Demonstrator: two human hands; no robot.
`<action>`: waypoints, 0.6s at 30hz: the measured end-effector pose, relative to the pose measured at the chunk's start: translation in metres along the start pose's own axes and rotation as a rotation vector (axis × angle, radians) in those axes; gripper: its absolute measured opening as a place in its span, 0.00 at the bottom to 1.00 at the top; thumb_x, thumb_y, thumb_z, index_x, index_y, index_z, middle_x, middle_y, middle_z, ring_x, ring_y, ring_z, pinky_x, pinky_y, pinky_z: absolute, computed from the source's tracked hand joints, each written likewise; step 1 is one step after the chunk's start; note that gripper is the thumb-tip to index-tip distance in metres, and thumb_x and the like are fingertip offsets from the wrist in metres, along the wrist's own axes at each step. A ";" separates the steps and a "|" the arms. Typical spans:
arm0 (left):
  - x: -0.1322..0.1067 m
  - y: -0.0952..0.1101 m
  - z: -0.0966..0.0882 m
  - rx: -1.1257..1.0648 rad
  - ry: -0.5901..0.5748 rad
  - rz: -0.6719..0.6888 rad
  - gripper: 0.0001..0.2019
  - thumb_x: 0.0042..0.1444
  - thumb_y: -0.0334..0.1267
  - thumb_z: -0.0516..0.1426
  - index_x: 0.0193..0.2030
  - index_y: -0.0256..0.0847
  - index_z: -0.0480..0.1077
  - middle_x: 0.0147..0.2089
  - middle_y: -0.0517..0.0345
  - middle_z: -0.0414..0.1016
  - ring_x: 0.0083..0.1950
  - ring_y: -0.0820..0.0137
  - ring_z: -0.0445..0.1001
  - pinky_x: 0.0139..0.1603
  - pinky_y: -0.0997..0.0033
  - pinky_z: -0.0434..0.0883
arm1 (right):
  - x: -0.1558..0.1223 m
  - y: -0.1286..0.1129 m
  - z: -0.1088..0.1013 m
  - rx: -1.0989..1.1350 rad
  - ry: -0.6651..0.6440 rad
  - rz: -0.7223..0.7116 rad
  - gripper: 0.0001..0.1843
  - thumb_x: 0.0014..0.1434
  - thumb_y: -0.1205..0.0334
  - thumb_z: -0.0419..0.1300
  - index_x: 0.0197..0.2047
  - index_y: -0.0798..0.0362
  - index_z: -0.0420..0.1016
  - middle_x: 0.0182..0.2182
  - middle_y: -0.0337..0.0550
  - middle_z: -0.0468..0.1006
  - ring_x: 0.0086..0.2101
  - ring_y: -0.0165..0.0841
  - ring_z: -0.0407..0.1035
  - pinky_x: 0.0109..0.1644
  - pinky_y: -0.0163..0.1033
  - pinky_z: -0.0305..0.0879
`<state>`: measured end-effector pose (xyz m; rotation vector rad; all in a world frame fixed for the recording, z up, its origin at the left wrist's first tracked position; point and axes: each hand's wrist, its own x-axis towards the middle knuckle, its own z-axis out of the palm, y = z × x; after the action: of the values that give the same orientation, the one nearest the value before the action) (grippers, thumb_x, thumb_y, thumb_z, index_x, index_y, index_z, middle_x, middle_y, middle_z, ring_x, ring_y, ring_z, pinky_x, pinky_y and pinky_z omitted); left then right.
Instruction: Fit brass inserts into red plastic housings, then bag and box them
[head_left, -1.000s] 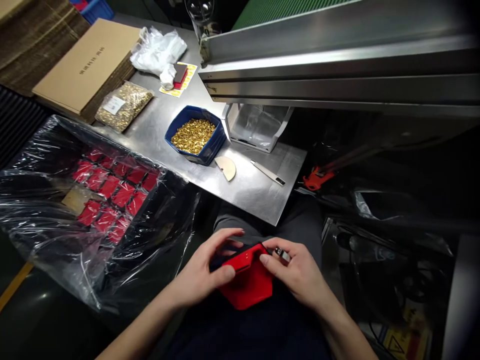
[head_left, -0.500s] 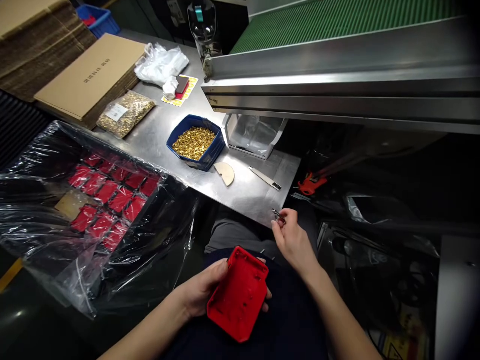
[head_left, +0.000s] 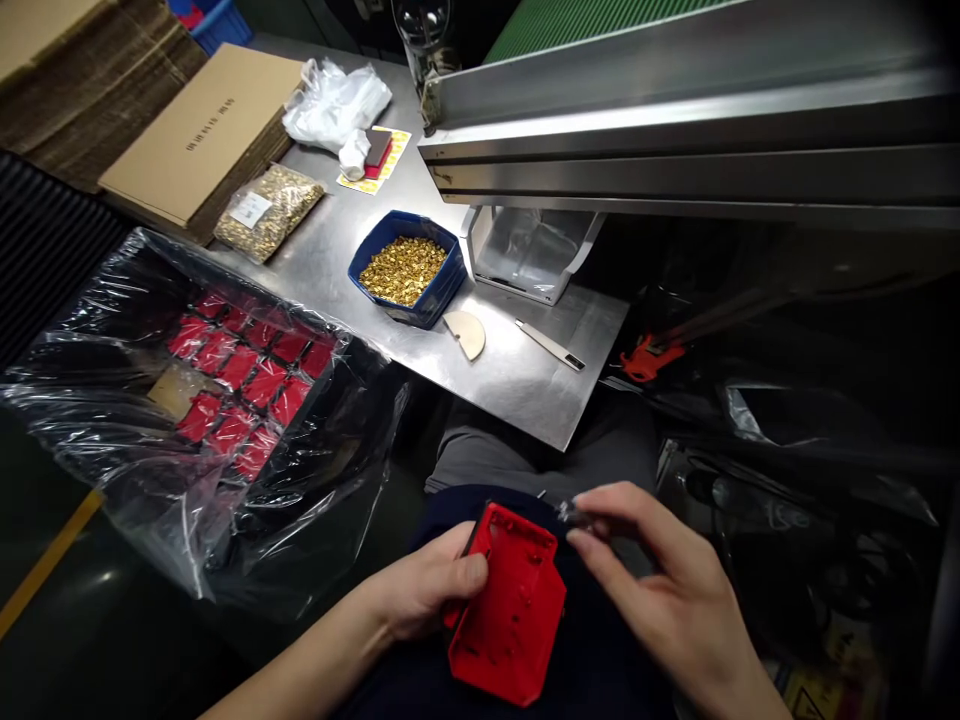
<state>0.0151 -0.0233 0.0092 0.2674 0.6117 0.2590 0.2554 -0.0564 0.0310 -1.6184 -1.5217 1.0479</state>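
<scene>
My left hand [head_left: 431,585] grips a red plastic housing [head_left: 510,610] by its left side, thumb over the rim. The open hollow of the housing faces up toward me and shows small posts and holes. To the right of it, my right hand [head_left: 660,580] pinches a small dark metallic piece [head_left: 574,514] between thumb and fingertips; its exact kind is too small to tell. The piece is close to the housing's upper right corner but apart from it. A thin pale pin-like bit [head_left: 541,494] shows just above the housing.
On the metal table [head_left: 510,400] are a blue bin [head_left: 442,290] of brass-coloured parts, a half-round disc [head_left: 466,334], a white-handled tool [head_left: 550,345] and a clear tray [head_left: 529,255]. A plastic-lined crate [head_left: 330,395] of red housings stands left. A conveyor frame [head_left: 675,120] overhangs at right.
My right hand has come down and nearer from the table's edge, bringing the dark metallic piece toward the housing. The housing has shifted slightly right and down. The camera view has shifted too.
</scene>
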 end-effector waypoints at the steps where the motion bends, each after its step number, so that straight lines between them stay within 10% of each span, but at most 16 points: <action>1: 0.000 0.000 0.000 0.013 0.014 0.003 0.41 0.47 0.60 0.69 0.61 0.33 0.71 0.53 0.35 0.79 0.51 0.55 0.80 0.51 0.63 0.74 | -0.004 -0.006 0.003 0.017 -0.020 -0.064 0.10 0.66 0.64 0.62 0.50 0.45 0.73 0.41 0.40 0.77 0.38 0.31 0.74 0.42 0.33 0.73; 18: 0.000 0.003 0.004 0.101 0.001 -0.011 0.35 0.51 0.61 0.67 0.58 0.36 0.71 0.44 0.49 0.78 0.41 0.67 0.76 0.44 0.73 0.70 | -0.008 -0.016 0.029 -0.145 -0.049 -0.358 0.22 0.64 0.77 0.60 0.60 0.56 0.69 0.47 0.51 0.79 0.47 0.38 0.74 0.52 0.44 0.73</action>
<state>0.0168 -0.0214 0.0137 0.3608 0.6278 0.2176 0.2222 -0.0641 0.0323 -1.3503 -1.8719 0.7994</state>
